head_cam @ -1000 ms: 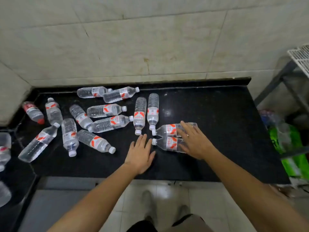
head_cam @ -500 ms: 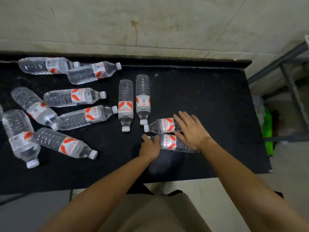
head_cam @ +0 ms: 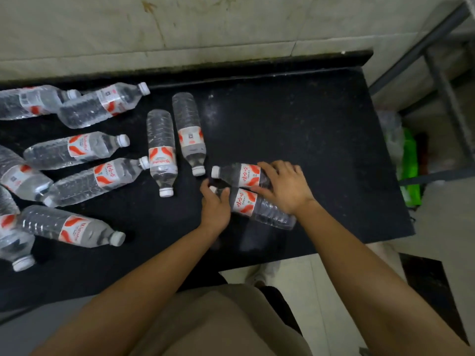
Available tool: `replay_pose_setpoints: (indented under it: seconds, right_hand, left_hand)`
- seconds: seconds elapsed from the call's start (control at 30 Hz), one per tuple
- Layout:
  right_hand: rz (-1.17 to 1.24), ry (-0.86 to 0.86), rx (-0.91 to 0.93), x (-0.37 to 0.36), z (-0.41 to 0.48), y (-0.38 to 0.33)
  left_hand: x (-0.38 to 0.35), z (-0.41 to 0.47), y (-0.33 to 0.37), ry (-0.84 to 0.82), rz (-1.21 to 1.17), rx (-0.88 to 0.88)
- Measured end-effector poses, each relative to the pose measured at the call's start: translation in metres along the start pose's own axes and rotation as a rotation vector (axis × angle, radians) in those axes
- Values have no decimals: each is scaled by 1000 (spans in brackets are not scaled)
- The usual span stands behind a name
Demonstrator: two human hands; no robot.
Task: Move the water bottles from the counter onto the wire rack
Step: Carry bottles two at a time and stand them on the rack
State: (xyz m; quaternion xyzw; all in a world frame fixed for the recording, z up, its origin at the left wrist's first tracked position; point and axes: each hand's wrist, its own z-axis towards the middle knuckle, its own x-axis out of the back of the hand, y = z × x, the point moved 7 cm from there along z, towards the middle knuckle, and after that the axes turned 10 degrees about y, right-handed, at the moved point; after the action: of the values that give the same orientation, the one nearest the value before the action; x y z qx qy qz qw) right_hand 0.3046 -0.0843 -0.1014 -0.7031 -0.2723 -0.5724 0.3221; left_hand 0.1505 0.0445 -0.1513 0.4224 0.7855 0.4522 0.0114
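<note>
Water bottles (head_cam: 162, 150) lie on their sides across the black tabletop (head_cam: 295, 119). Nearest me, two touch side by side, caps pointing left. My left grip (head_cam: 215, 208) is curled round the neck of the near bottle (head_cam: 267, 214). My right grip (head_cam: 284, 187) wraps the far bottle (head_cam: 240, 174), thumb between the two. A grey rack frame (head_cam: 442, 80) stands to the right.

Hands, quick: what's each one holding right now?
Left hand: closed round the neck of the near bottle.
Right hand: curled over the far bottle.
</note>
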Motion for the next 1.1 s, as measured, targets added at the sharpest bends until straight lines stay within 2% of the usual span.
replay_pose_setpoints:
  seconds: [0.17,0.3,0.4,0.47,0.57,0.77,0.97,1.1]
  right_hand:
    - [71,89,-367,3,-64,70]
    - [157,130,-604,-1,-124,111]
    - [215,153,-737,-9,-160,130]
    - [241,185,-759,-13,-173,135]
    - [214,206,-685,-17,-172,129]
    - [211,255,-615,-14,-162,128]
    - [249,177,-652,-9,-149,129]
    - [356,231,-759,14,-159,126]
  left_hand:
    - [-46,1,64,83,212,-166]
    - [-106,-13,94,-1,213,-262]
    - [-140,-36,96,4,274,-369]
    - [-147,-47,87,51,412,-407]
    - [-145,-50,71,112,717,-455]
    - [-140,-56,71,54,914,-520]
    - [-124,-63,68,-24,907,-537]
    - [-108,-71,85,-71,876,-698]
